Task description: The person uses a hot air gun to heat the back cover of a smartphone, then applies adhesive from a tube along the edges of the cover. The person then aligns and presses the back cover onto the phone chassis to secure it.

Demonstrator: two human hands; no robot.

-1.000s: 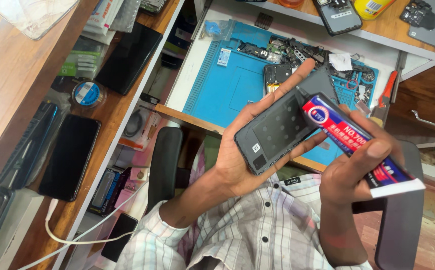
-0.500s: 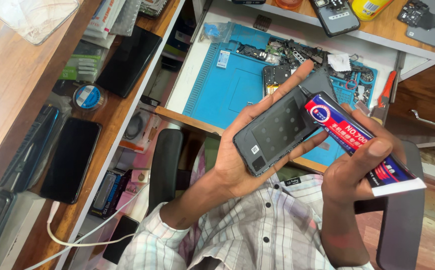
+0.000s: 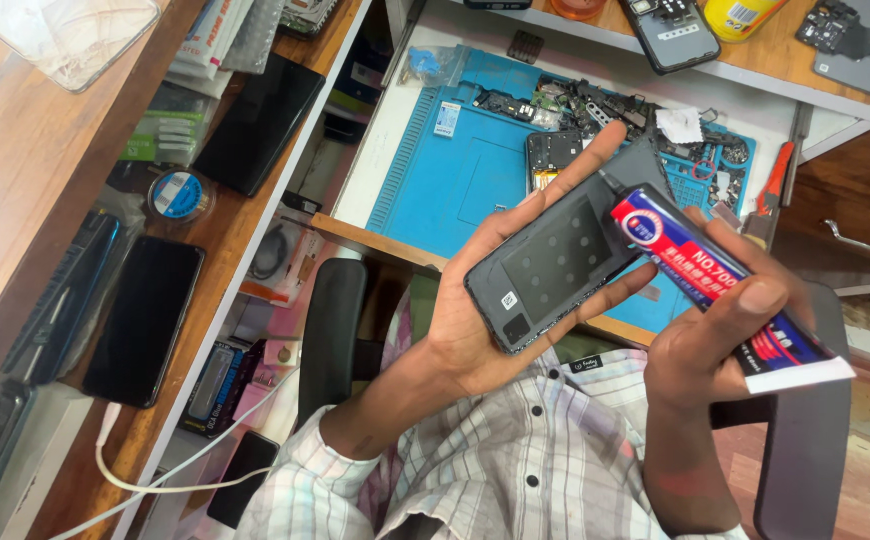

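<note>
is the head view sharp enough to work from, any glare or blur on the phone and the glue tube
Head view: evenly lit, sharp on the phone back in the left hand and the tube in the right hand; no motion blur, only soft sheen on the tube, faint shadows on the blue mat, frame tilted, edges slightly stretched.

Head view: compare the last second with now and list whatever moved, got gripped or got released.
Nothing visibly changed. The left hand still cradles the dark phone back panel, and the right hand still grips the red, white and blue tube with its tip at the panel's upper edge. The blue work mat and parts behind stay put.
</note>
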